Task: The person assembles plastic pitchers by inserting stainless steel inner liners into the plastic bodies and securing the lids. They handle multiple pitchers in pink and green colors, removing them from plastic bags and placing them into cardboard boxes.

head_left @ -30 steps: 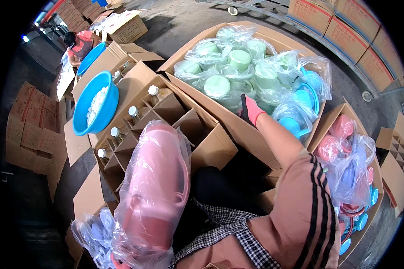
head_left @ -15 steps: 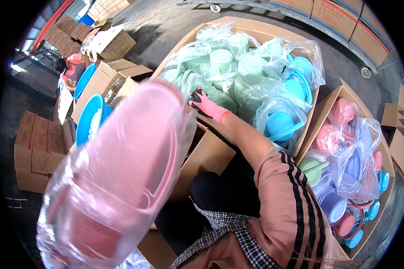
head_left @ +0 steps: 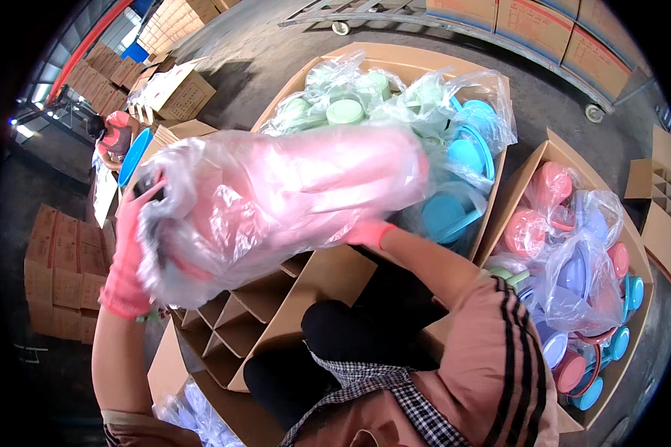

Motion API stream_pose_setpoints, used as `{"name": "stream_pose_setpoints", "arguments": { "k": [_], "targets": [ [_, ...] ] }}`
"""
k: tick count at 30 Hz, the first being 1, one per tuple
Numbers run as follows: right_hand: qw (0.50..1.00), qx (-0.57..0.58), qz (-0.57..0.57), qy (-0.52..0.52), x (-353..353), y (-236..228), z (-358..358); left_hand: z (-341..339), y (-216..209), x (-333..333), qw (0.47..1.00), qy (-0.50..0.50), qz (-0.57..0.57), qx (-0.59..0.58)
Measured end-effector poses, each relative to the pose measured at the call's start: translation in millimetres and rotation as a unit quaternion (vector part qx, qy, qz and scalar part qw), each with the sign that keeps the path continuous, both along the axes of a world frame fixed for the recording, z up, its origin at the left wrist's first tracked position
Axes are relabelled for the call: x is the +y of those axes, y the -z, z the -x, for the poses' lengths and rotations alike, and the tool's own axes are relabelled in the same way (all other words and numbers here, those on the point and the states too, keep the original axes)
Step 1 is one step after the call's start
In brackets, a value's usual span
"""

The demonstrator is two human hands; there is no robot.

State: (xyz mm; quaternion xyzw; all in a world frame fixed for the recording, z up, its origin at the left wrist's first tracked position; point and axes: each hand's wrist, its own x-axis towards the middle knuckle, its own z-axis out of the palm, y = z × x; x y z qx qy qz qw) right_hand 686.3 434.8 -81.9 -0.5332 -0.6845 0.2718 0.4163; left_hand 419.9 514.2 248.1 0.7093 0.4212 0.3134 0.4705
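In front of me a pink plastic jug [head_left: 328, 175] lies almost level in the air, wrapped in a clear plastic bag [head_left: 201, 216] and blurred by motion. My left hand [head_left: 129, 261], in a pink glove with dark fingertips, grips the bunched left end of the bag. My right hand [head_left: 367, 232], also gloved in pink, is closed against the jug's near underside, its fingers mostly hidden. Below the jug stands an open carton with cardboard dividers [head_left: 238, 320], whose visible compartments show no jug.
Beyond the jug, a large carton [head_left: 402, 56] holds bagged green and blue plastic ware. Another carton [head_left: 548, 149] at right holds pink, purple and blue pieces. A wheeled cart [head_left: 395, 16] carries boxes. At far left a person [head_left: 118, 130] works near blue basins.
The bagged jug has swung from upright at the left to nearly level before me. My left hand has come into view; my right hand has left the green pieces and holds the jug.
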Motion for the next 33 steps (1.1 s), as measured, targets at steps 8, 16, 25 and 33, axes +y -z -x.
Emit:
{"name": "stream_pose_setpoints", "arguments": {
  "k": [8,16,25,33],
  "targets": [
    [0.914,-0.29,0.273,0.077,-96,-95,-74,-112,-15,3,0.979,0.088,-0.134,0.126],
    [0.885,-0.372,0.158,0.232,-115,-68,-100,-200,-12,-35,0.942,0.125,-0.171,0.262],
    [0.888,-0.378,0.208,0.158,-171,-102,-113,-156,-14,7,0.948,0.265,0.118,0.13],
    [0.872,-0.419,0.051,0.248,-185,-115,-153,-149,-4,52,0.959,0.225,0.054,0.163]
  ]
}}
